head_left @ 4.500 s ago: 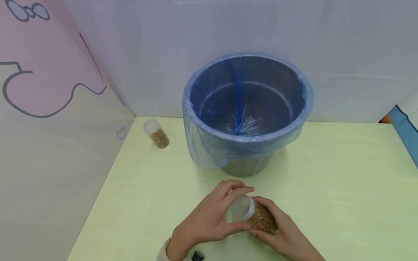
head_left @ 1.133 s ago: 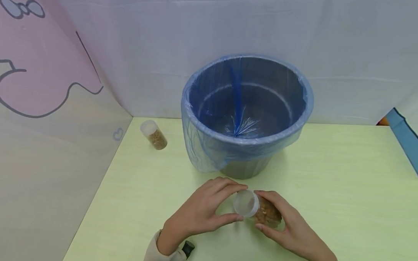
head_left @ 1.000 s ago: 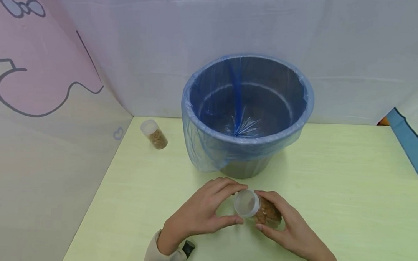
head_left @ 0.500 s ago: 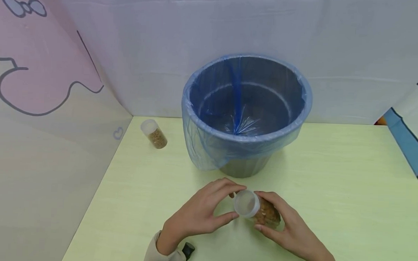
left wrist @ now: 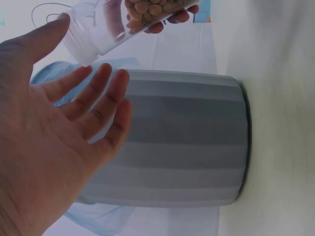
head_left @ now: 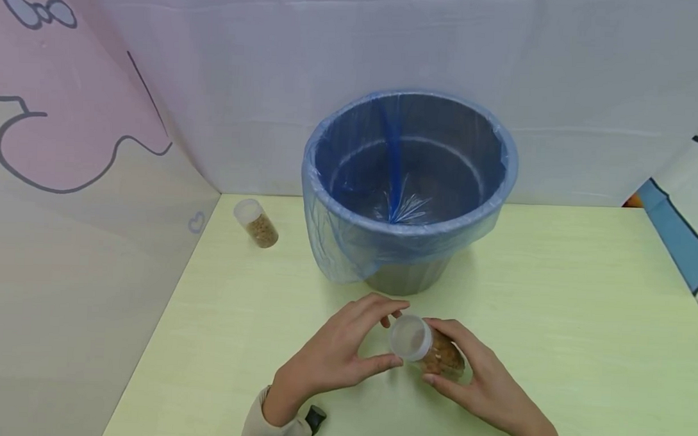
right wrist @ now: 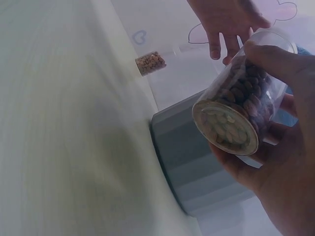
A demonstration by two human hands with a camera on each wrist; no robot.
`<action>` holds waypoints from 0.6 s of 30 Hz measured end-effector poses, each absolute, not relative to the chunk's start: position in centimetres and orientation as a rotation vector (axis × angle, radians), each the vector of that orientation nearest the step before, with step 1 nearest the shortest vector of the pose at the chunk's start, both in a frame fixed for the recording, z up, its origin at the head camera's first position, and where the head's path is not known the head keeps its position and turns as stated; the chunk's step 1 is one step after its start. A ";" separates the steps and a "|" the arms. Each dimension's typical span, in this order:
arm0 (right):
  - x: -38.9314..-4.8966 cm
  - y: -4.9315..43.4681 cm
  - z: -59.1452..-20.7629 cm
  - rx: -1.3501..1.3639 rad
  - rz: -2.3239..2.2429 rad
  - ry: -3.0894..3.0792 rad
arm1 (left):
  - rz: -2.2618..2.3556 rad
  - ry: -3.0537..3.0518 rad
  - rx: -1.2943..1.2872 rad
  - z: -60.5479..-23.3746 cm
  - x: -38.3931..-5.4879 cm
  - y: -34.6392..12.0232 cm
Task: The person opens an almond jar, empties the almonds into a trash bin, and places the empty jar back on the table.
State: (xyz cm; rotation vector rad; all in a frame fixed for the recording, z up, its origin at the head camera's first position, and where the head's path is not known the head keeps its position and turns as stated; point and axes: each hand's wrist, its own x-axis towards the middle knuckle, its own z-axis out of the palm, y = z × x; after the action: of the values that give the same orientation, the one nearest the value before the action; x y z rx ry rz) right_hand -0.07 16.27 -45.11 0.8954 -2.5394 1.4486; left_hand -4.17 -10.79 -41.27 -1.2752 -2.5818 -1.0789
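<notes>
High, downward head view; low, close wrist views; jar [head_left: 430, 349] in all.

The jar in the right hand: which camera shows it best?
The right wrist view: the jar is close, its base and brown contents plain. The head view shows its pale top and part-covered side; the left wrist view cuts off its base.

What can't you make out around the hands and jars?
Left wrist view: clear cylindrical plastic jar, partly cut off by the top edge.
Right wrist view: rim of the grey ribbed bin, mostly hidden behind jar and bare right hand.
Head view: beige fabric sleeve, cut off by bottom edge.
</notes>
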 end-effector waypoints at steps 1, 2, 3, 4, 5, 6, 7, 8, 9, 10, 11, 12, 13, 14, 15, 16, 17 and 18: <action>-0.1 16.2 -45.1 0.901 1.445 -2.539 | -1.084 -2.574 -1.287 -41.3 -4.1 -10.8; -0.1 16.2 -45.1 0.908 1.446 -2.537 | -1.085 -2.565 -1.298 -41.3 -4.1 -10.8; -0.1 16.2 -45.1 0.915 1.445 -2.532 | -1.085 -2.554 -1.308 -41.3 -4.1 -10.7; -0.1 16.1 -45.1 0.916 1.448 -2.537 | -1.084 -2.546 -1.314 -41.3 -4.1 -10.7; -0.1 16.1 -45.2 0.919 1.448 -2.536 | -1.088 -2.539 -1.318 -41.3 -4.1 -10.7; -0.1 16.1 -45.2 0.921 1.450 -2.536 | -1.094 -2.535 -1.321 -41.4 -4.1 -10.7; -0.1 16.1 -45.2 0.920 1.451 -2.537 | -1.098 -2.535 -1.322 -41.4 -4.0 -10.6; -0.1 16.1 -45.2 0.917 1.452 -2.539 | -1.102 -2.536 -1.321 -41.4 -4.0 -10.6; -0.1 16.1 -45.3 0.919 1.447 -2.533 | -1.105 -2.542 -1.318 -41.4 -4.0 -10.6; -0.1 16.0 -45.3 0.918 1.445 -2.529 | -1.107 -2.548 -1.313 -41.4 -3.9 -10.6; 0.0 16.0 -45.3 0.916 1.447 -2.526 | -1.103 -2.558 -1.306 -41.4 -3.9 -10.5; 0.0 16.0 -45.4 0.915 1.440 -2.522 | -1.096 -2.567 -1.298 -41.4 -3.8 -10.5; 0.0 16.0 -45.5 0.913 1.439 -2.522 | -1.087 -2.577 -1.289 -41.4 -3.8 -10.5; 0.1 16.0 -45.5 0.917 1.433 -2.515 | -1.077 -2.588 -1.279 -41.4 -3.8 -10.5; 0.1 16.0 -45.6 0.916 1.432 -2.516 | -1.068 -2.599 -1.269 -41.4 -3.7 -10.5; 0.2 16.0 -45.6 0.912 1.430 -2.525 | -1.060 -2.608 -1.261 -41.4 -3.7 -10.5; 0.2 16.0 -45.7 0.911 1.429 -2.531 | -1.050 -2.617 -1.254 -41.4 -3.6 -10.5; 0.3 16.0 -45.7 0.909 1.429 -2.539 | -1.045 -2.623 -1.251 -41.4 -3.6 -10.4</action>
State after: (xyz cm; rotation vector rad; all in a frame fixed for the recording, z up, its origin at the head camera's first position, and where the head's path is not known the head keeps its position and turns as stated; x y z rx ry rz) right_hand 0.26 15.95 -45.68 0.9088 -2.5394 1.4293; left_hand -3.56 -10.44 -41.42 -1.2508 -2.6228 -1.0454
